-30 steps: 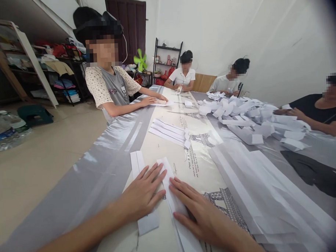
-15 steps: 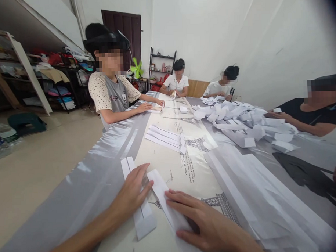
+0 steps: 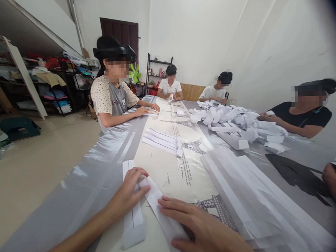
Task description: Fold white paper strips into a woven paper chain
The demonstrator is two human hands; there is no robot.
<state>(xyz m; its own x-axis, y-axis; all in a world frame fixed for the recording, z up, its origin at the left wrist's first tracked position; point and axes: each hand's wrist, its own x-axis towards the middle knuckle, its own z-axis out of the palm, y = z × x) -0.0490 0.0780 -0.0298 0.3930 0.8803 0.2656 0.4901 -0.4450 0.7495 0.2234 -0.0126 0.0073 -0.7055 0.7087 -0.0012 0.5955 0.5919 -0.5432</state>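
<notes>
A folded white paper strip (image 3: pixel 153 192) lies slantwise on the table in front of me. At its far end, my left hand (image 3: pixel 131 188) has the corner between thumb and index finger. My right hand (image 3: pixel 197 224) rests on the strip's nearer part, fingers stretched and apart, thumb near the close end. Partly under my left hand and wrist is a second white strip with a dark line along it (image 3: pixel 134 233). Farther up the table, several lined white strips (image 3: pixel 160 141) lie side by side.
A fanned stack of long white paper (image 3: pixel 242 189) lies to my right. Beyond it is a heap of folded white pieces (image 3: pixel 228 118). A dark flat item (image 3: pixel 296 174) lies at the right. Several people sit around the table; one person's hands (image 3: pixel 145 110) handle paper at the left edge.
My left index finger has come onto the far end of the strip, which has shifted slightly left. My right hand stays on the strip. The camera view has tilted a little.
</notes>
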